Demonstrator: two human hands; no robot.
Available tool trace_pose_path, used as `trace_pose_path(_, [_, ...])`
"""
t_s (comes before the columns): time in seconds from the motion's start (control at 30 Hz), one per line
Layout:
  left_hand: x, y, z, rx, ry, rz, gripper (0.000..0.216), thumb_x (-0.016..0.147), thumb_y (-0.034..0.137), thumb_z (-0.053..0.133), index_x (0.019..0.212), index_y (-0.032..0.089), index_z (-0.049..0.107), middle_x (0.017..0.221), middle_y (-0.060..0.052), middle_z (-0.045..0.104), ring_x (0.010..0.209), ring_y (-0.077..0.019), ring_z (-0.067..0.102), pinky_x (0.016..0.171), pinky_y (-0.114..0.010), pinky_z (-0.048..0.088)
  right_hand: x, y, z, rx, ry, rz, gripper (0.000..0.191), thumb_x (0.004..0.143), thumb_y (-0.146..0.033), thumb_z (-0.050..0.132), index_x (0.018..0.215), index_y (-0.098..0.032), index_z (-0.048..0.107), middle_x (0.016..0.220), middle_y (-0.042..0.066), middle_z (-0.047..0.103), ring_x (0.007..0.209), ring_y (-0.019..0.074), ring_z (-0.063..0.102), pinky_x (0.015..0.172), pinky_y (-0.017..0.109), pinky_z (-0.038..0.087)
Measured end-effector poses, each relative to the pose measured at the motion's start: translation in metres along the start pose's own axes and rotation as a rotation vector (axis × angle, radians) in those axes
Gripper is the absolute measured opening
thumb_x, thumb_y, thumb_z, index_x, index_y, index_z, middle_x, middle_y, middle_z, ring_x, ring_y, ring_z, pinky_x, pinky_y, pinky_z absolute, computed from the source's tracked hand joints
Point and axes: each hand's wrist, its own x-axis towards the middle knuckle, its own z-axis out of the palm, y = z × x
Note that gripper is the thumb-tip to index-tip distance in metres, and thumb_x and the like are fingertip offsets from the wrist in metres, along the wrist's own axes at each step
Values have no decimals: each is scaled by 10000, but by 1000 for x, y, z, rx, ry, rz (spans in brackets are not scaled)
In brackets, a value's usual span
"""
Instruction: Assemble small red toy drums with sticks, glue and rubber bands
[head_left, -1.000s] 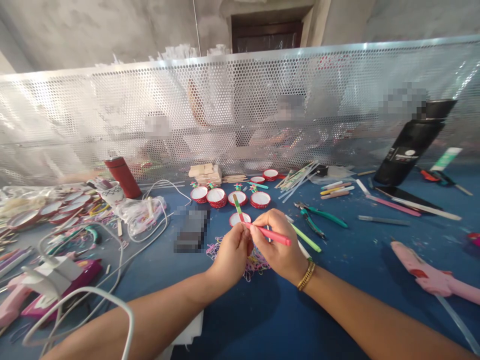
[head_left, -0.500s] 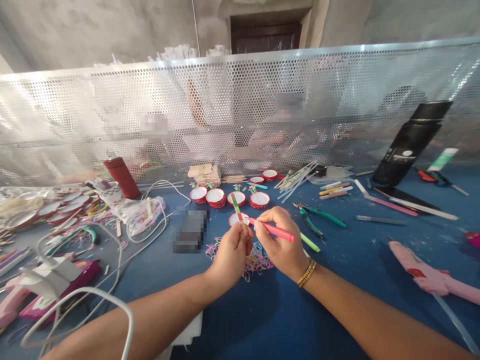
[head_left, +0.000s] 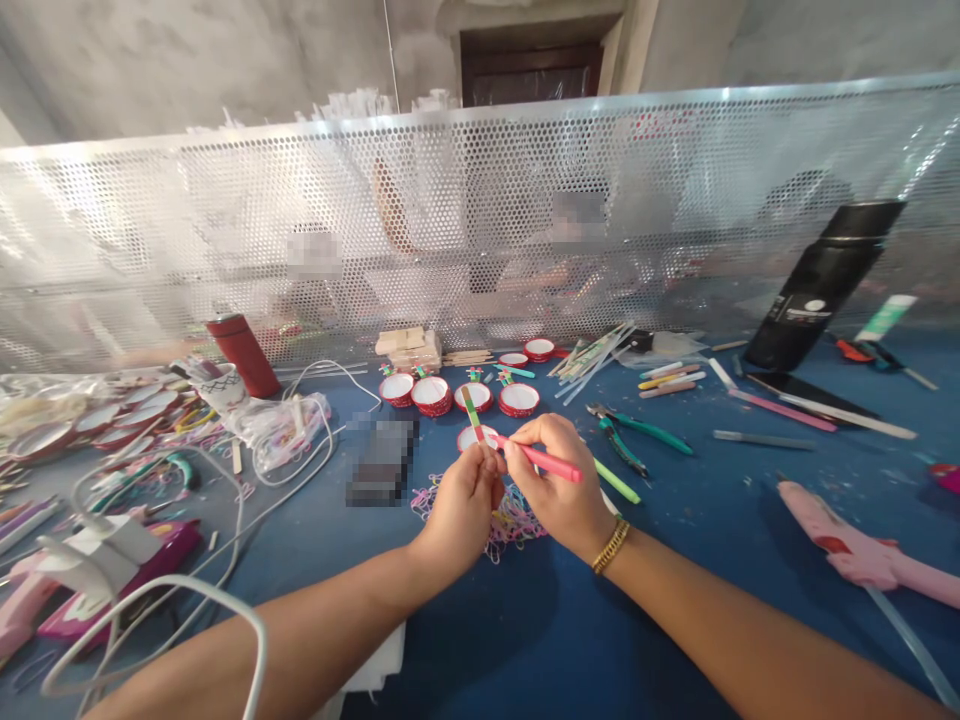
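Note:
My left hand (head_left: 469, 500) pinches the lower end of a flat craft stick (head_left: 471, 408) coloured in green and red bands, which points up and away from me. In my right hand (head_left: 559, 480) is a pink marker (head_left: 551, 462), its tip end at the stick near my left fingertips. Beneath both hands lies a pile of colourful small loops (head_left: 517, 525). Just behind the stick sits a small red-rimmed white disc (head_left: 469, 437), partly covered. A light green marker (head_left: 619, 483) lies to the right of my right hand.
Several red-rimmed round pieces (head_left: 518, 399) stand behind my hands. Teal-handled pliers (head_left: 637, 430) and a pink glue gun (head_left: 847, 540) lie to the right, below a black bottle (head_left: 821, 290). White cables (head_left: 247, 610) cross the left side near my forearm. A perforated metal screen (head_left: 450, 220) closes off the back.
My right hand and the pink marker have shifted slightly left along the stick. My left hand holds the stick in nearly the same place.

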Motion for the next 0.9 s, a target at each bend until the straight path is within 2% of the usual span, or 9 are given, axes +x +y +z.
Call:
trace_pose_path(0.13, [0, 1, 0, 33, -9, -9, 322, 928, 483, 471, 772, 201, 478, 547, 64, 385, 492, -91, 313, 469, -222, 252, -1, 1, -1, 28, 11, 30, 86, 895, -209, 570, 814, -223, 543, 766, 28, 629, 758, 198, 580, 738, 359, 467])
trace_pose_path(0.37, [1, -10, -1, -46, 24, -12, 370, 873, 539, 567, 739, 199, 513, 594, 32, 448, 553, -99, 377, 524, -227, 317, -1, -6, 1, 61, -47, 8, 92, 920, -226, 548, 828, -224, 538, 770, 27, 631, 739, 190, 582, 748, 368, 471])
trace_pose_path(0.57, [0, -5, 0, -51, 14, -45, 366, 879, 530, 565, 743, 199, 492, 558, 52, 411, 507, -85, 334, 476, -212, 264, -2, -1, 0, 38, 0, 40, 85, 905, -223, 562, 822, -223, 543, 771, 29, 625, 764, 197, 584, 740, 363, 472])
trace_pose_path(0.77, [1, -6, 1, -90, 32, -32, 390, 851, 556, 598, 737, 194, 506, 587, 40, 439, 536, -87, 366, 506, -216, 310, -2, -5, 1, 60, -45, 31, 94, 915, -244, 555, 824, -222, 547, 781, 33, 640, 755, 194, 587, 737, 362, 478])
trace_pose_path(0.9, [0, -3, 1, -56, 15, -36, 373, 874, 543, 567, 749, 197, 499, 562, 52, 407, 509, -85, 340, 479, -212, 276, -1, -2, 0, 41, -13, 50, 92, 905, -230, 561, 815, -223, 546, 768, 32, 631, 757, 197, 592, 727, 359, 477])
